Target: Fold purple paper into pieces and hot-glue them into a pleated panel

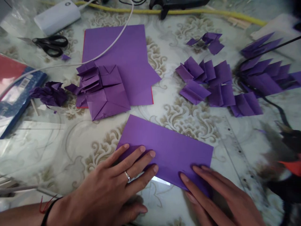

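Left hand (115,180), lower left of the frame: one narrow, silver-coloured ring (127,175) fitted on a finger. Left wrist: one plain black band (50,209); adjacent, one thin red string (44,211) with loose ends.

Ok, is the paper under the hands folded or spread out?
Folded, it seems: the paper forms a long rectangle under the left hand and right hand, while the sheets behind look closer to square.

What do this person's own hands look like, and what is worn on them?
The left hand wears a silver-coloured ring, with a black band and thin red string at the wrist; no sleeve shows. The right hand shows no ring; its wrist is out of view.
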The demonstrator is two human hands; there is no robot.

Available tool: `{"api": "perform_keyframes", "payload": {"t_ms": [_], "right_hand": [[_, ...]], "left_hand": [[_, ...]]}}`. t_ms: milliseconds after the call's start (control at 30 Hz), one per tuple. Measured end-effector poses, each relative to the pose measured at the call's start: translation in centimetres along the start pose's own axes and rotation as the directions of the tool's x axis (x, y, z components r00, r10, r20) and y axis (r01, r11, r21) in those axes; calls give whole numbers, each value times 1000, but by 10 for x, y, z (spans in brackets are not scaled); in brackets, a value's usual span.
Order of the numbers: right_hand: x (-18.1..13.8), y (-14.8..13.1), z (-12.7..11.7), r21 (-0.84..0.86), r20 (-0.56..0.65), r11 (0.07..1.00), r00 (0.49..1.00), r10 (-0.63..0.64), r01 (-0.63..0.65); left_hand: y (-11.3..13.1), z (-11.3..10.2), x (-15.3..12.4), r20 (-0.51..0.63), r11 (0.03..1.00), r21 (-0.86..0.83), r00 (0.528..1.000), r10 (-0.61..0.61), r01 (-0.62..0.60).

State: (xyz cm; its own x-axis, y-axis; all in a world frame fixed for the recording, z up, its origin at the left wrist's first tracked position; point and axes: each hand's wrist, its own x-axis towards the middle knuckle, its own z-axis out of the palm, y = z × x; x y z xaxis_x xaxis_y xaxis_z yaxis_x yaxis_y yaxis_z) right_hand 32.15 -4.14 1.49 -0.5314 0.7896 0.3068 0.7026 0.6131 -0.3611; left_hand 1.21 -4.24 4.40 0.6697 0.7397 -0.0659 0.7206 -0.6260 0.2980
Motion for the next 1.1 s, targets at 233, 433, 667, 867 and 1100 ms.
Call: {"api": "perform_keyframes", "payload": {"t_ms": [233,433,667,867,1100], "right_hand": [[-3,-11,-5,19,-15,994,994,106,-106],[5,-14,-7,36,-11,992,993,121,-120],[6,-15,-6,67,-54,990,990,130,-126],[0,-16,-6,125,-62,981,986,156,-147],[1,-21,-10,79,-141,967,957,253,-244]], "left_hand": [[-3,-4,5,-101,999,-26,994,36,-39],[-4,-7,14,-145,998,-21,987,63,-67],[-10,-6,19,-131,994,-9,985,110,-112],[-14,-5,17,-127,994,-7,986,112,-114],[-8,-5,21,-146,994,-31,984,97,-102]]}}
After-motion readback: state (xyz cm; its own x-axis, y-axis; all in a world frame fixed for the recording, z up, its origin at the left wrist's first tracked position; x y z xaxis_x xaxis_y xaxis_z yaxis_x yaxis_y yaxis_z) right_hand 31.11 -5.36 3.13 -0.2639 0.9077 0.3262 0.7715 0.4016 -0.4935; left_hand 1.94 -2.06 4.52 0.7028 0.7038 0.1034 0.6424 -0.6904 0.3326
